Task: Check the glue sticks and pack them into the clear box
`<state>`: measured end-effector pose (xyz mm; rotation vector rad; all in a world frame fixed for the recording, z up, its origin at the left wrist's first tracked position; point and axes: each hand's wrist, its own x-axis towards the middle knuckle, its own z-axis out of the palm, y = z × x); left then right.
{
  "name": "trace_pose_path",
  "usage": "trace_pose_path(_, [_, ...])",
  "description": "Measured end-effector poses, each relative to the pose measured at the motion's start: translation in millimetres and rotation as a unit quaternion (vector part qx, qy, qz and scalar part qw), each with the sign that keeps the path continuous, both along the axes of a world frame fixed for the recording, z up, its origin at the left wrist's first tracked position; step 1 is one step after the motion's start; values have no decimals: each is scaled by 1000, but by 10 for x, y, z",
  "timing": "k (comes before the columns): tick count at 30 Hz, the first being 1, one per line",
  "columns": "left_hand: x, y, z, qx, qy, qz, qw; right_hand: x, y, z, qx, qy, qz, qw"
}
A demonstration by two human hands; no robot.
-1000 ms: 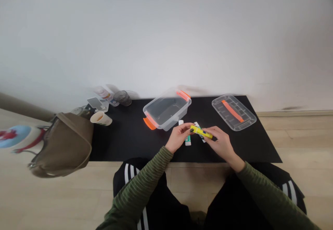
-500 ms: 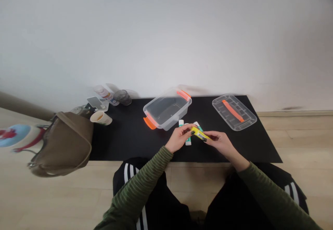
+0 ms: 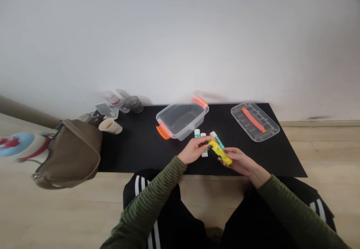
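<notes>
Yellow plastic glue stick (image 3: 220, 152) tilted steeper than before, pinched in the fingers of my left hand (image 3: 194, 150) and right hand (image 3: 238, 163).

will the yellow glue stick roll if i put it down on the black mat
Probably yes: the yellow glue stick looks like a smooth, round tube, so a light nudge could set it rolling on the black mat. It also looks rigid and fairly light for its size.

Yellow glue stick (image 3: 219, 152), dark print on side, held tilted diagonally.
</notes>
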<state>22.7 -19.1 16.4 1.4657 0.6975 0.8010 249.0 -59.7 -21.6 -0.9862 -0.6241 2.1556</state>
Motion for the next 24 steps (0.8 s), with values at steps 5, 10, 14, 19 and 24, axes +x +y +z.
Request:
trace_pose_path(5, [29,-22,-16,22,8,22,999,-68,2,-6,-9,10,5,1000])
trace_pose_path(10, [-173,4,183,99,-1,173,980,-195,98,95,93,-40,-27,995])
trace_pose_path(14, [-703,205,278,182,55,436,880,-338,325,307,245,-156,-63,955])
trace_pose_path(19, [-1216,543,75,148,230,512,814,-895,815,752,493,-433,-99,748])
trace_pose_path(24, [-1272,670,5,37,330,427,841,-1724,1181,939,509,-614,119,591])
